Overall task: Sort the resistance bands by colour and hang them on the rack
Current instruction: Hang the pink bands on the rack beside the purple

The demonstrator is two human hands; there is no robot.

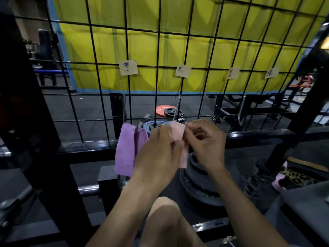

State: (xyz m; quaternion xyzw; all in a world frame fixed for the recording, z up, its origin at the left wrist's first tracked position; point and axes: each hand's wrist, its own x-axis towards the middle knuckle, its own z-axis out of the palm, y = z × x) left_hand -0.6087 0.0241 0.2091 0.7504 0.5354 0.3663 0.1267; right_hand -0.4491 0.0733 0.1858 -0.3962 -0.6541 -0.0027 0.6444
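centrally, grip: a pale pink band [179, 138] is pinched between both hands, held up just in front of the lower part of the wire grid rack [160, 32].
left hand [158, 154]: its fingers are curled round the band's left edge and lower part; much of the band is hidden behind this hand.
right hand [204, 139]: the band's upper right edge is pinched between thumb and fingertips.
pink band: it is seen hanging down between the hands, its lower end showing below the left hand's knuckles.
purple bands [127, 150]: a bunch is hung on a hook of the rack, just left of the left hand; a pale "10" is printed near the bottom.
labels: four paper labels [128, 67] are fixed across the grid in a row; the writing is too blurred to be read.
behind the rack: a yellow padded wall [178, 50] is seen, with a red weight plate [162, 110] on the dark floor and a blue plate [153, 124] partly hidden by the hands.
below the hands: a stack of black weight plates [199, 186] is partly covered by the right forearm.
foreground: a bare knee [163, 211] is seen between the forearms.
right edge: a leopard-print item [295, 175] is seen near a black post.
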